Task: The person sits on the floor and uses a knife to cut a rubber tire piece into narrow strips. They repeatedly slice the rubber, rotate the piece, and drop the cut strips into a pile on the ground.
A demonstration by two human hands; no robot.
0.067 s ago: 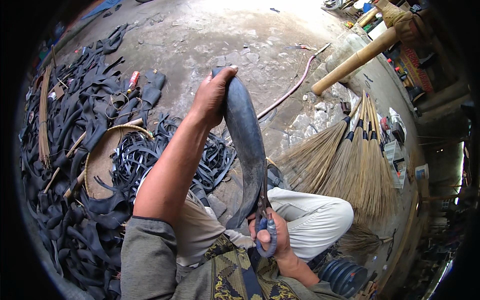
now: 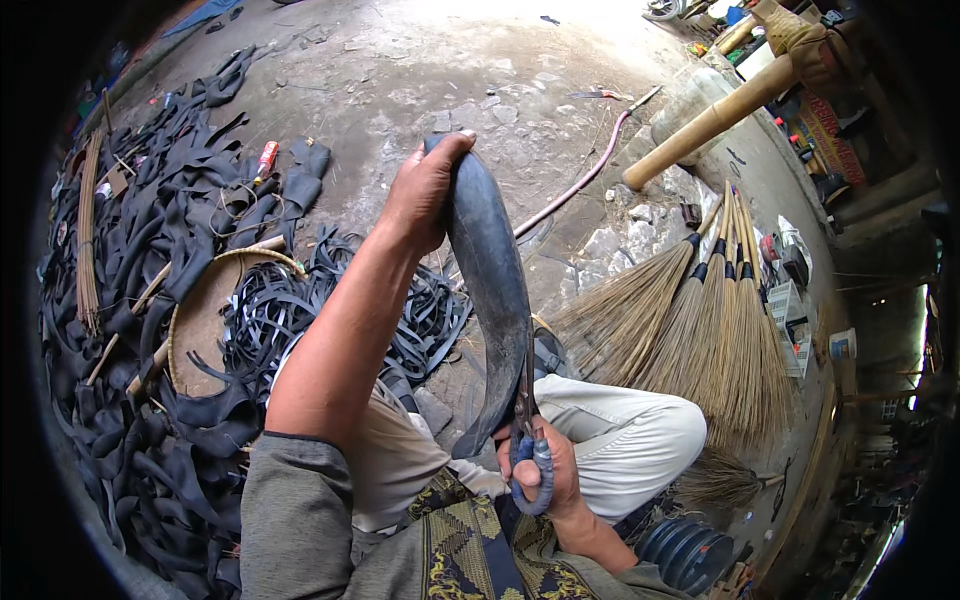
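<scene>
My left hand (image 2: 428,190) is raised in front of me, its fingers closed round the top end of a long black rubber strip (image 2: 488,245). The strip hangs down in a curve, and its lower end lies near my knees. In my lap my right hand (image 2: 548,468) grips a pair of scissors (image 2: 538,470) by handles wrapped in grey-blue. The dark blades point upward and lie along the right edge of the rubber. How far apart the blades stand is hard to see.
A coil of thin cut rubber strips (image 2: 275,320) lies left of my legs, beyond it a wide heap of rubber pieces (image 2: 150,460). Several brooms (image 2: 700,340) lean at the right, below a bamboo pole (image 2: 710,125). A pink hose (image 2: 590,180) crosses the floor.
</scene>
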